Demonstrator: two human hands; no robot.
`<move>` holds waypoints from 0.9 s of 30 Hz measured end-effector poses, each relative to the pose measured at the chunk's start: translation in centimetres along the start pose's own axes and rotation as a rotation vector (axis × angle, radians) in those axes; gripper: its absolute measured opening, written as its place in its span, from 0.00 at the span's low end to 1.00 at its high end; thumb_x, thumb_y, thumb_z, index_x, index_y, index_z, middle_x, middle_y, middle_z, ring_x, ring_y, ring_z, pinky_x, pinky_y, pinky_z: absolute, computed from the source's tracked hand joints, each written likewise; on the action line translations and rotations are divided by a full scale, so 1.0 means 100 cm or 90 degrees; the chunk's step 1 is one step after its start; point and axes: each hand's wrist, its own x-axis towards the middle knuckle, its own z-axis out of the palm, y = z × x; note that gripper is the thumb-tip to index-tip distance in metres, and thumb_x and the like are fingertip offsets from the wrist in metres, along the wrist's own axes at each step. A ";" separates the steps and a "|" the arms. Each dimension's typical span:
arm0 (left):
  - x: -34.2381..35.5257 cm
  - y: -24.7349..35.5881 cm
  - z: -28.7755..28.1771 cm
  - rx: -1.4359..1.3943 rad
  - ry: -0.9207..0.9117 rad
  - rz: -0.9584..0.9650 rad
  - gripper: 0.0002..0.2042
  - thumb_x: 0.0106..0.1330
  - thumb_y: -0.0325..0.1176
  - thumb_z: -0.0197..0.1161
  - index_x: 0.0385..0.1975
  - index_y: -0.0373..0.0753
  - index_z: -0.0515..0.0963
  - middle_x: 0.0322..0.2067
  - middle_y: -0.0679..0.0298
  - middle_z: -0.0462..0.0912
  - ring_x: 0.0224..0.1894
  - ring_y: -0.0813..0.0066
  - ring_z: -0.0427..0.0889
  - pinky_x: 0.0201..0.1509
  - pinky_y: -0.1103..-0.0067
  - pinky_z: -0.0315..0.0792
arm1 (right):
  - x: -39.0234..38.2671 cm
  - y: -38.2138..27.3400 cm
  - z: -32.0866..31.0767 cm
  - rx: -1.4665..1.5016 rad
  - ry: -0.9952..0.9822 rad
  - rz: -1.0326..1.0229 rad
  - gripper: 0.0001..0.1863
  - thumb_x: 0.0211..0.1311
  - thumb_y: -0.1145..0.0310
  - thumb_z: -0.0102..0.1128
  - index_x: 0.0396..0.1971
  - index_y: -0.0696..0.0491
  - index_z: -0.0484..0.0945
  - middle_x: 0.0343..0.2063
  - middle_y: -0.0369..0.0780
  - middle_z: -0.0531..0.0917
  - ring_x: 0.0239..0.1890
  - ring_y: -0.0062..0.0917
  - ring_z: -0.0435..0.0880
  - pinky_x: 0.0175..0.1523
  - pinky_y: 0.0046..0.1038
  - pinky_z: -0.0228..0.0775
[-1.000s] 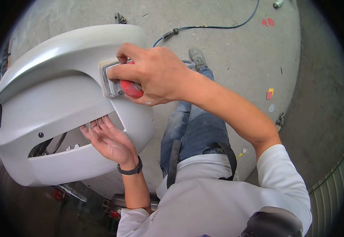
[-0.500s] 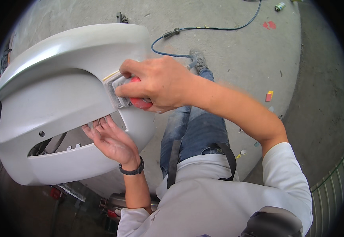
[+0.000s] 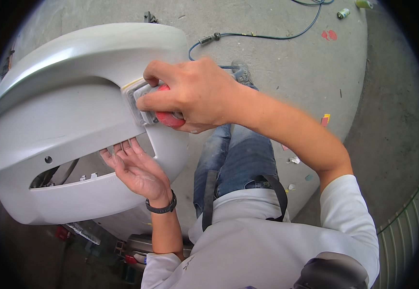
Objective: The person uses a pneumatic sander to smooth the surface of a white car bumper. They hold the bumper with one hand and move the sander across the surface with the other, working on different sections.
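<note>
A large pearl-white car bumper (image 3: pixel 77 108) fills the left side of the view, with a long opening in its lower part. My right hand (image 3: pixel 197 94) is wrapped round a red and grey sander (image 3: pixel 170 119), whose flat rectangular pad rests against the bumper's right end. The fingers cover much of the tool's body. Below it, my left hand (image 3: pixel 139 171) reaches into the opening, palm up, its fingers stretched and thumb apart. Its fingertips touch the opening's upper edge and are partly hidden behind it. A dark band circles the left wrist.
A blue air hose (image 3: pixel 272 36) with a black coupling (image 3: pixel 211 38) runs across the concrete floor beyond my foot. A small can (image 3: pixel 343 13), red scraps (image 3: pixel 329 35) and other bits of litter lie to the right. Dark equipment (image 3: pixel 142 244) stands below the bumper.
My right hand and the sander have shifted slightly left and up along the bumper's end. The left hand stays at the opening. The view has moved a little.
</note>
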 end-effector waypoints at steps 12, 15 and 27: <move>0.001 -0.001 -0.001 -0.003 -0.014 0.002 0.29 0.79 0.41 0.47 0.76 0.37 0.54 0.72 0.47 0.63 0.76 0.52 0.60 0.84 0.55 0.48 | -0.051 -0.013 0.026 0.050 0.008 0.026 0.22 0.47 0.65 0.78 0.45 0.36 0.84 0.45 0.37 0.78 0.33 0.31 0.88 0.31 0.35 0.81; 0.001 -0.001 -0.002 -0.006 -0.012 0.000 0.30 0.79 0.41 0.47 0.76 0.38 0.52 0.71 0.48 0.63 0.76 0.53 0.60 0.84 0.55 0.47 | -0.054 -0.014 0.024 0.089 -0.085 0.026 0.23 0.46 0.66 0.78 0.46 0.36 0.83 0.46 0.37 0.77 0.35 0.31 0.88 0.31 0.35 0.81; -0.001 -0.001 0.001 -0.002 -0.003 0.005 0.29 0.81 0.42 0.46 0.76 0.35 0.54 0.71 0.47 0.64 0.75 0.53 0.61 0.84 0.56 0.49 | -0.040 0.005 0.006 0.047 -0.019 0.052 0.21 0.48 0.65 0.76 0.45 0.36 0.84 0.46 0.36 0.78 0.33 0.31 0.88 0.32 0.36 0.81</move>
